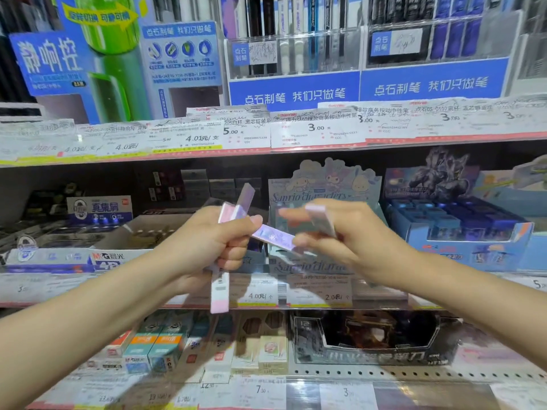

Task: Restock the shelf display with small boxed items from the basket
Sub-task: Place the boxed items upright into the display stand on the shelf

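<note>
Left hand [207, 244] fingers curled tight round several slim pink boxes [220, 287]; right hand [334, 235] pinched another pink box [321, 220], near Sanrio display [325, 184].

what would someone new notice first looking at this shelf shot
Two hands meet at centre frame: the left hand grips a fan of slim pink boxes, the right hand pinches another pink box. Right behind them on the middle shelf stands the pastel Sanrio characters display. Above, blue pen display banners span the top shelf.
</note>
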Action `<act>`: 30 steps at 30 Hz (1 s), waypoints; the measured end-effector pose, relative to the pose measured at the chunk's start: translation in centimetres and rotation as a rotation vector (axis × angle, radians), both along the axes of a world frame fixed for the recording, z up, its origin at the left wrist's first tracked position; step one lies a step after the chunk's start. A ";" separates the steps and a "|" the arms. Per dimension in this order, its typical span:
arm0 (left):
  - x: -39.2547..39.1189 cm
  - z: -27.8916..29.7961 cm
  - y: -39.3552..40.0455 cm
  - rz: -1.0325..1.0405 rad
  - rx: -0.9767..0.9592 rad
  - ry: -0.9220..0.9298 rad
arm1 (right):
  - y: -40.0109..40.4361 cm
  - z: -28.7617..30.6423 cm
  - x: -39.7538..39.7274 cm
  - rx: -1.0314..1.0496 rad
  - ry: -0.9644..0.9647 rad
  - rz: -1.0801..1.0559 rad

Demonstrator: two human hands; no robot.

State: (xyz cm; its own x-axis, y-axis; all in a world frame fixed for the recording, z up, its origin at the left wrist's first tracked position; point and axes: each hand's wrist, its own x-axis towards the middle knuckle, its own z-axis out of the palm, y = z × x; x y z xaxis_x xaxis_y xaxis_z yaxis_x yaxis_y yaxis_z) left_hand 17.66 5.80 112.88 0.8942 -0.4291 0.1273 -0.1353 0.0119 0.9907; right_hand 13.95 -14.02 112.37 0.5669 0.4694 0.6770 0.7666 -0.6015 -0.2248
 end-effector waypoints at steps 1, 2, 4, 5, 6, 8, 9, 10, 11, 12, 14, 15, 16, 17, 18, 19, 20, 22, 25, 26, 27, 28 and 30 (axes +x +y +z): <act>0.1 0.1 0.1 -0.021 0.042 -0.039 | 0.0 0.5 0.0 0.081 0.114 -0.020; 0.0 0.2 0.1 -0.039 0.086 -0.077 | 0.0 0.9 0.2 0.133 0.246 -0.025; -0.1 0.5 -0.1 -0.072 0.157 -0.133 | 0.4 1.7 0.3 0.158 0.445 -0.005; 0.0 0.7 -0.2 -0.089 0.183 -0.155 | 0.7 2.0 0.3 0.144 0.490 0.009; 0.0 1.0 -0.3 -0.106 0.205 -0.176 | 1.0 2.3 0.4 0.142 0.516 0.028; 0.2 1.3 -0.4 -0.121 0.229 -0.220 | 1.3 2.5 0.7 0.176 0.575 0.065; 0.4 1.3 -0.5 -0.123 0.231 -0.238 | 1.3 2.5 0.8 0.194 0.604 0.070; 0.5 1.3 -0.5 -0.121 0.232 -0.248 | 1.4 2.6 0.9 0.197 0.622 0.067; 0.7 1.2 -0.6 -0.117 0.230 -0.256 | 1.4 2.6 0.9 0.176 0.624 0.049; 0.8 1.0 -0.7 -0.114 0.225 -0.260 | 1.4 2.5 1.1 0.150 0.621 0.031; 0.9 0.9 -0.8 -0.089 0.213 -0.271 | 1.2 2.4 1.4 0.100 0.621 -0.004; 1.0 0.8 -0.7 -0.060 0.222 -0.308 | 1.0 2.5 1.3 0.086 0.626 -0.031; 1.0 0.8 -0.4 -0.008 0.267 -0.390 | 0.7 2.7 1.4 0.073 0.632 -0.074; 1.3 0.7 -0.1 0.072 0.356 -0.527 | 0.3 2.8 1.6 0.055 0.633 -0.137; 1.6 0.6 0.4 0.149 0.489 -0.676 | -0.1 2.9 1.8 0.035 0.627 -0.209; 1.6 0.4 0.8 0.187 0.627 -0.803 | -0.4 3.0 2.0 0.034 0.618 -0.254; 1.6 0.1 1.2 0.168 0.736 -0.881 | -0.7 3.0 2.3 0.059 0.609 -0.252; 1.5 -0.6 1.8 0.019 0.878 -0.904 | -0.9 2.8 3.0 0.134 0.594 -0.176; 1.3 -1.5 1.9 -0.108 1.046 -0.865 | -0.9 2.5 3.8 0.172 0.567 -0.185; 1.3 -1.6 1.8 -0.128 1.105 -0.875 | -0.7 2.4 4.1 0.165 0.536 -0.210; 1.3 -1.8 1.8 -0.147 1.149 -0.874 | -0.5 2.4 4.4 0.144 0.493 -0.239; 1.3 -2.0 1.8 -0.155 1.172 -0.871 | -0.2 2.5 4.6 0.099 0.443 -0.275; 1.3 -2.1 1.7 -0.179 1.194 -0.864 | 0.3 2.6 5.0 0.010 0.358 -0.330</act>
State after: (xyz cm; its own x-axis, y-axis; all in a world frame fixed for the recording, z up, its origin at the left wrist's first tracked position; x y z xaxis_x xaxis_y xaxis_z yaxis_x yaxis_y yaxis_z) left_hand 18.96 7.54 110.76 0.6522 -0.7538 0.0802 -0.7578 -0.6512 0.0417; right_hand 18.98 -13.73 114.94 0.8824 0.2199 0.4159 0.4089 -0.7957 -0.4469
